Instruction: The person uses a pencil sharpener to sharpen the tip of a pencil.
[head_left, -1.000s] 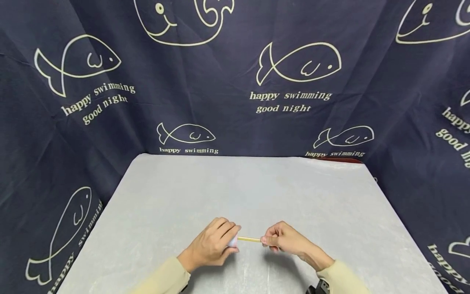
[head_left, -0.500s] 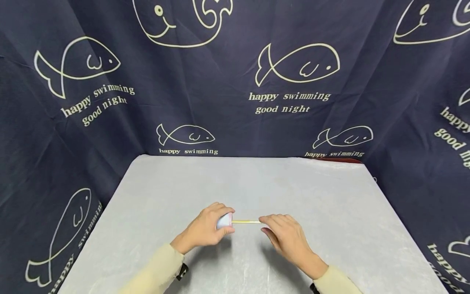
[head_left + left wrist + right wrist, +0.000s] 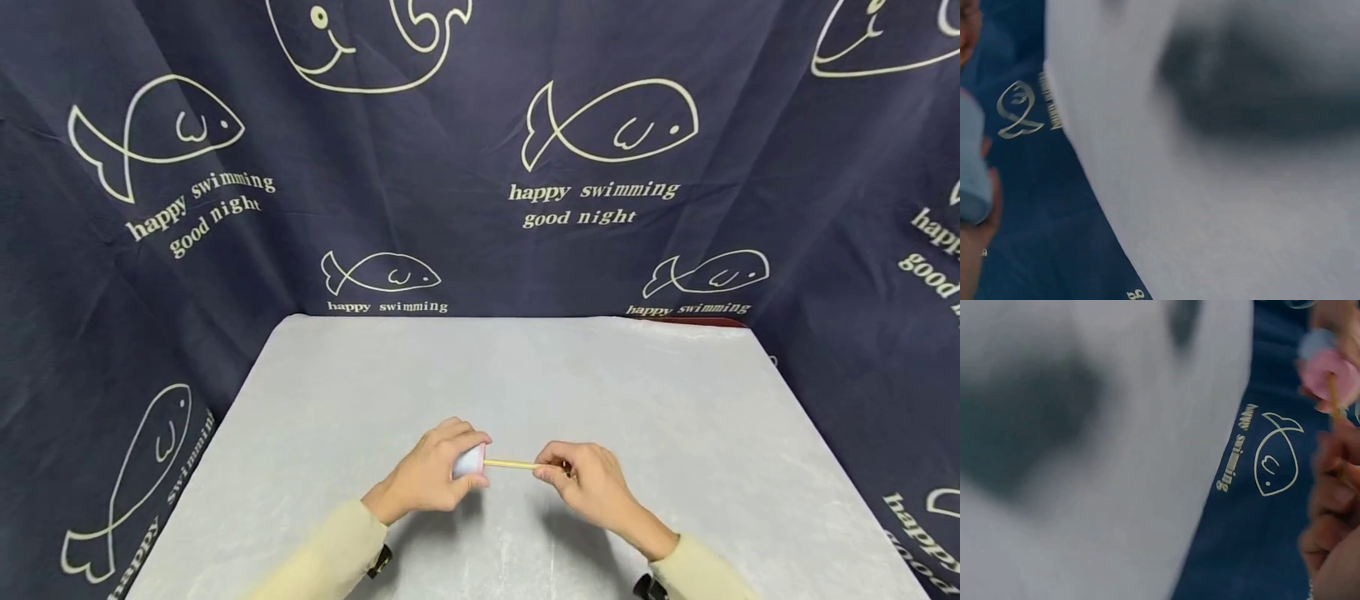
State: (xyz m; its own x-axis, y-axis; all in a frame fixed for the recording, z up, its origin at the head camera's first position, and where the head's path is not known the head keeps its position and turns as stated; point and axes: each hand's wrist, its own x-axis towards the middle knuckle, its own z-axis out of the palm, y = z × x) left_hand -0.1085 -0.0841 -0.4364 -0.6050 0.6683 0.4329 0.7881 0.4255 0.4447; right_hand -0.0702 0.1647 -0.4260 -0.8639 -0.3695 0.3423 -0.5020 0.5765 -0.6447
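A light blue pencil sharpener (image 3: 468, 462) with a pink face lies sideways in my left hand (image 3: 424, 468), whose fingers and thumb grip it from both sides. From its pink face (image 3: 1321, 376) a thin yellow pencil (image 3: 512, 463) sticks out toward the right. My right hand (image 3: 592, 485) pinches the pencil's outer part between thumb and fingers. Both hands are held above the table, with shadows beneath them. In the left wrist view only the sharpener's blue body (image 3: 971, 165) and part of the hand show at the left edge. The pencil's tip is hidden inside the sharpener.
A pale grey cloth covers the table (image 3: 510, 375). Dark blue curtains (image 3: 480, 167) printed with white fish and lettering stand behind it and at both sides. A reddish edge (image 3: 705, 322) shows at the table's back right corner.
Both hands first rose away from me, then came slightly back and rightward. My right fingers, extended along the pencil half a second ago, are now curled in a pinch. The pencil stays in the sharpener.
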